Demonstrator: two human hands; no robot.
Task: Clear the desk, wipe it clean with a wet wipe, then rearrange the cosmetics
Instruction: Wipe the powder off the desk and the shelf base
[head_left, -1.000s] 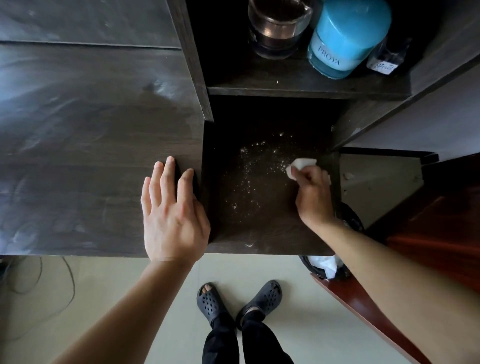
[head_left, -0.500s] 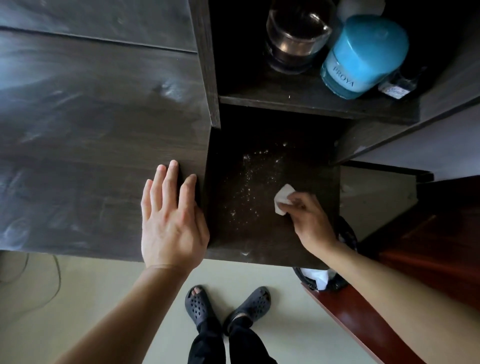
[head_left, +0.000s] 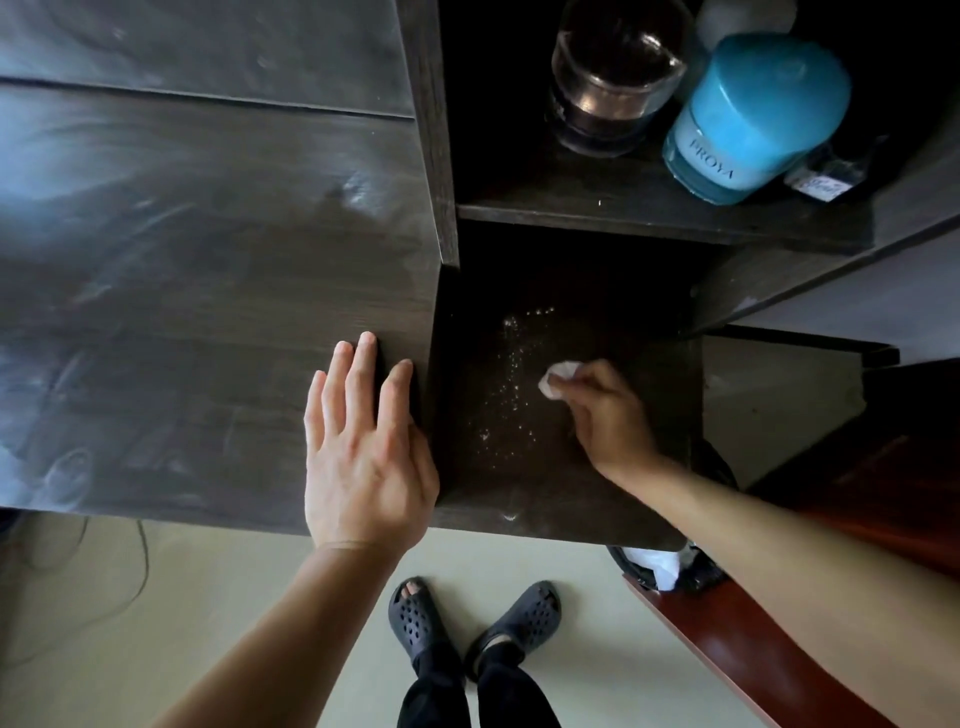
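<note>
My right hand (head_left: 605, 415) pinches a small white wet wipe (head_left: 558, 378) and presses it on the dark desk surface (head_left: 519, 488) under the shelf unit. Pale specks and droplets (head_left: 511, 384) lie just left of the wipe. My left hand (head_left: 363, 452) rests flat, fingers straight, on the higher dark wooden panel (head_left: 208, 312) beside the recess. On the shelf (head_left: 649, 218) above stand a blue cosmetics bottle (head_left: 753, 119), a glass jar (head_left: 613, 78) and a small clear bottle (head_left: 826, 176).
A black waste bin with white tissue (head_left: 670, 564) stands under the desk's right front corner. A reddish wooden piece of furniture (head_left: 753, 660) is at the right. Cables (head_left: 119, 587) lie on the pale floor at the left. My feet in dark sandals (head_left: 472, 618) are below the desk edge.
My right hand has drawn the wipe leftward and toward the front, into the speckled patch. The left hand has stayed on the panel.
</note>
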